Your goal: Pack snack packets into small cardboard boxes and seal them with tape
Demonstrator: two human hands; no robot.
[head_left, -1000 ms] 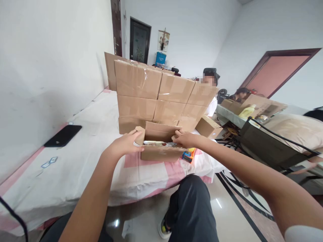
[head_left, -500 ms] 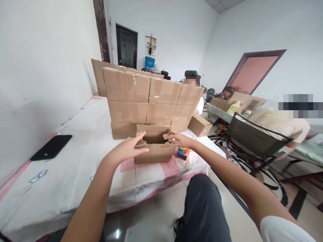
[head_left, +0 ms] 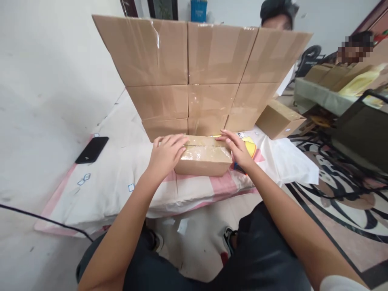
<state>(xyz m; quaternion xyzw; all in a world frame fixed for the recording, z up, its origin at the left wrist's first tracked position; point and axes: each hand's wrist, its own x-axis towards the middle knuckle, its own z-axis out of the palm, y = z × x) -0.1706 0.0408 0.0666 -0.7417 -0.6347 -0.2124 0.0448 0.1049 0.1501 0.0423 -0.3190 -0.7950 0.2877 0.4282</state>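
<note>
A small cardboard box [head_left: 203,166] sits on the cloth-covered table in front of me, its top flaps folded down with a thin seam between them. Glossy clear tape shows on the near flap. My left hand [head_left: 168,152] rests on the box's left top corner with fingers stretched out flat. Across the right end of the top lies my right hand [head_left: 235,147], fingers extended and apart, gripping nothing. Just behind that wrist, a yellow, orange and blue item [head_left: 250,146] is partly hidden; its kind I cannot make out.
A tall wall of taped cardboard boxes [head_left: 214,52] stands behind the box. Another carton [head_left: 280,118] is at the right edge. A black phone [head_left: 92,150] lies at left on the tablecloth [head_left: 115,190]. One person [head_left: 278,15] is behind the stack, another farther right.
The box's top flaps stood up with its inside showing; now they are folded down. My hands moved from the opening's edges onto the top. The view has tilted downward.
</note>
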